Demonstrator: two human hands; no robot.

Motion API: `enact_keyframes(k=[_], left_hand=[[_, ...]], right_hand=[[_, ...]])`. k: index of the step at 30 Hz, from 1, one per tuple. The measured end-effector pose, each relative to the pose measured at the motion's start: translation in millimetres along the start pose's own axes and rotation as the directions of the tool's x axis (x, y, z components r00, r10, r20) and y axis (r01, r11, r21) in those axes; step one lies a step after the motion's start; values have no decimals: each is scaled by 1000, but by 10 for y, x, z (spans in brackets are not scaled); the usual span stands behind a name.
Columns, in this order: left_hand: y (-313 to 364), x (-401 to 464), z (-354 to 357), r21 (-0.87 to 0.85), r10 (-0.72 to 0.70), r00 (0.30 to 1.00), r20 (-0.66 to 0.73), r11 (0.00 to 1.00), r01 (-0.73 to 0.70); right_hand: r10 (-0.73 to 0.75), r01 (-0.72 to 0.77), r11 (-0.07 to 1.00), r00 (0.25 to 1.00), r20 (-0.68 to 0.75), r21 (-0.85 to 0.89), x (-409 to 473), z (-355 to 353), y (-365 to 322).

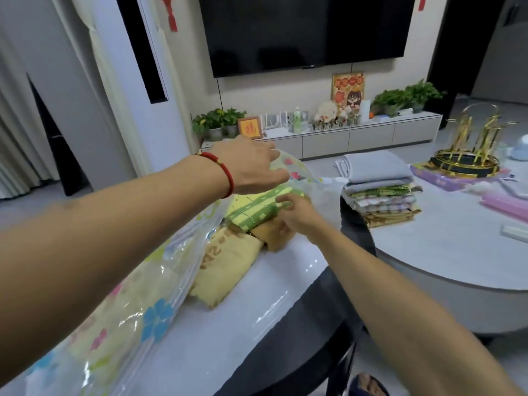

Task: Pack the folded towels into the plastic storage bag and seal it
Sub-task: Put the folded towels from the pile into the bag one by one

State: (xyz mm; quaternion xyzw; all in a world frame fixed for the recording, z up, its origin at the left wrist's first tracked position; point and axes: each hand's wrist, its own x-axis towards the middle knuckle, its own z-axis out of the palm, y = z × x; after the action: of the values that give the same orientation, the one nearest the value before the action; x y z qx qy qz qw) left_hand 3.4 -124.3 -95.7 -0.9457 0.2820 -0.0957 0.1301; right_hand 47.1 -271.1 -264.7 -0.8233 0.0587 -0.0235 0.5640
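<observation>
- The left hand (251,167), a red cord bracelet (221,171) on its wrist, pinches the upper flap of the clear flower-printed storage bag (137,307) and holds the mouth lifted.
- The right hand (297,217) is inside that mouth, fingers closed on a green-and-yellow folded towel (251,210) that lies on top of a brown towel (274,238).
- A yellow towel (225,267) with brown lettering lies beside them, under the bag's upper layer.
- The bag lies on a glossy pale table (228,338) with a dark edge.
- A stack of folded towels (377,190), grey ones on top, waits unpacked on the adjoining rounded grey table (443,252), well apart from the bag.
- On that rounded table's far side stands a gold wire rack (471,150).
- Behind, a large dark television (305,32) hangs on the wall above a low white cabinet (348,135) carrying potted plants (220,121), frames and figurines.
</observation>
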Motion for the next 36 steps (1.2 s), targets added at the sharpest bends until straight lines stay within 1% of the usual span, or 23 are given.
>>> enact_keyframes(k=[1,3,4,5,6,8,9,10,11,12,13,14,16,18,21,25,27,28,29,31,32,34,36], left_hand=[[22,0,21,9,9,1000,-6,1000,-8],[79,7,69,10,23,999,-22,1000,-23],[114,17,102,13,29,999,-30,1000,-28],[148,32,140,18,28,999,-40,999,-27],[179,49,182,24,17,999,-52,1000,-16],[239,91,261,38,-22,997,-68,999,25],[264,121,299,46,-35,997,-75,998,38],[283,157,333,58,-36,996,-79,998,41],[308,213,365,70,-29,996,-79,997,35],[315,251,391,84,-24,997,-78,996,31],[315,287,415,99,-22,997,-73,995,30],[326,339,442,110,-24,998,-66,993,31],[345,421,489,110,-34,998,-57,993,41],[380,445,552,74,-50,996,-72,996,55],[441,461,643,22,-47,994,-95,999,50],[485,462,714,-3,-37,995,-88,999,37],[491,440,714,-4,-35,997,-74,999,34],[491,424,710,0,-28,997,-67,1000,28],[488,403,703,13,-19,998,-64,1000,20],[473,335,682,46,-10,998,-61,999,13],[466,286,670,56,-17,999,-52,998,20],[450,163,636,70,-49,999,-24,996,50],[424,15,593,78,-84,996,11,993,83]], right_hand=[[-48,52,995,997,54,-88,-52,-153,19],[-74,104,977,984,161,-188,-150,-508,73],[-80,117,972,981,178,-203,-193,-698,107],[-94,124,974,983,159,-191,-229,-882,153],[-105,121,979,989,99,-165,-254,-1065,202],[-143,126,982,983,-113,-144,-259,-1397,314],[-178,129,970,955,-237,-208,-215,-1548,378],[-222,108,941,912,-345,-320,-150,-1692,432],[-261,60,900,868,-423,-432,-62,-1833,485],[-281,3,860,836,-470,-510,28,-1940,511],[-276,-52,832,824,-494,-552,126,-2024,532],[-242,-111,813,828,-506,-571,240,-2099,558],[-132,-219,790,852,-508,-573,471,-2210,591],[-21,-290,788,869,-494,-543,663,-2279,604],[52,-335,788,872,-486,-517,897,-2381,620],[100,-383,731,879,-465,-566,1036,-2424,610],[120,-370,722,899,-420,-585,1080,-2459,519],[133,-348,755,911,-390,-556,1092,-2483,467],[144,-322,813,918,-369,-485,1100,-2512,428],[151,-266,922,915,-373,-280,1047,-2549,369],[146,-232,955,910,-389,-184,978,-2557,344],[119,-148,988,909,-399,-44,788,-2564,281],[53,-48,999,929,-366,23,526,-2563,219]])
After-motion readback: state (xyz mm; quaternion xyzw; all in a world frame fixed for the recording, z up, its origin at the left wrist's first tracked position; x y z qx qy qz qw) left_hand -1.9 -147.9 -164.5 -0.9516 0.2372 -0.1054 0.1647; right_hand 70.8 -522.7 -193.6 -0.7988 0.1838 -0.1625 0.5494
